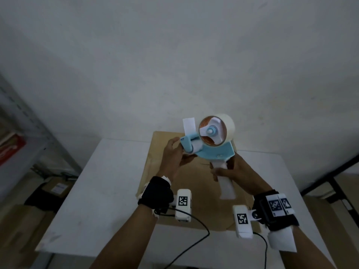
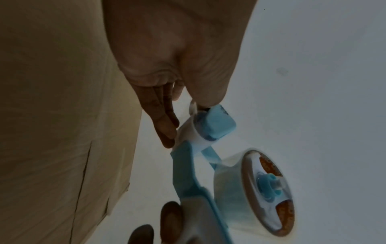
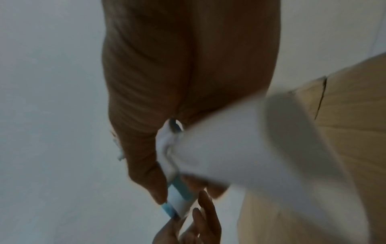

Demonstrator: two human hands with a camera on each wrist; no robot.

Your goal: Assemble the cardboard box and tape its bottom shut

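Note:
A flattened brown cardboard box (image 1: pixel 155 171) lies on the white table (image 1: pixel 108 191). Above it I hold a blue tape dispenser (image 1: pixel 213 152) with a roll of clear tape (image 1: pixel 227 125). My right hand (image 1: pixel 231 169) grips its white handle (image 1: pixel 226 183), which looks blurred in the right wrist view (image 3: pixel 250 148). My left hand (image 1: pixel 172 158) pinches the dispenser's front end. Its thumb sits at the blue guard (image 2: pixel 219 122) and its fingers (image 2: pixel 165 125) touch the white roller (image 2: pixel 188 132). A white tab (image 1: pixel 189 126) sticks up behind the guard.
A metal shelf holding a red item (image 1: pixel 11 148) stands at the left, with cardboard boxes (image 1: pixel 54 189) on the floor below it. A dark frame (image 1: pixel 330 171) stands at the right. Camera cables (image 1: pixel 194 220) trail over the table's near edge. A plain wall lies behind.

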